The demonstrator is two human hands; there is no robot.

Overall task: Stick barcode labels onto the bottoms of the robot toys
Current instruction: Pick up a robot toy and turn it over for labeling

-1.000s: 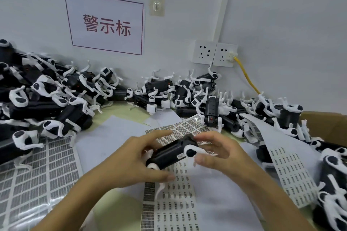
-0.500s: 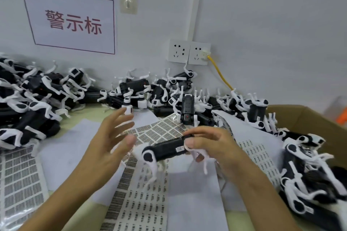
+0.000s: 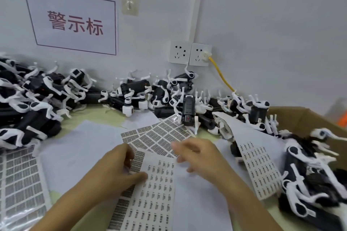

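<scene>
Gone from the right hand [image 3: 199, 157] since half a second ago, robot toys [image 3: 135, 92] now only heaped along bench and box, both hands empty, left hand [image 3: 120, 167] pressing label sheet [image 3: 154, 189], loosely open right risking snagging neighbouring stickers.

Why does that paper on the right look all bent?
The label sheet on the right is draped over toy robots instead of lying flat, so it humps up. Nothing looks torn or spilled.

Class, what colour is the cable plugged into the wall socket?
Yellow. The cable runs from the right-hand socket; the head view shows it.
</scene>
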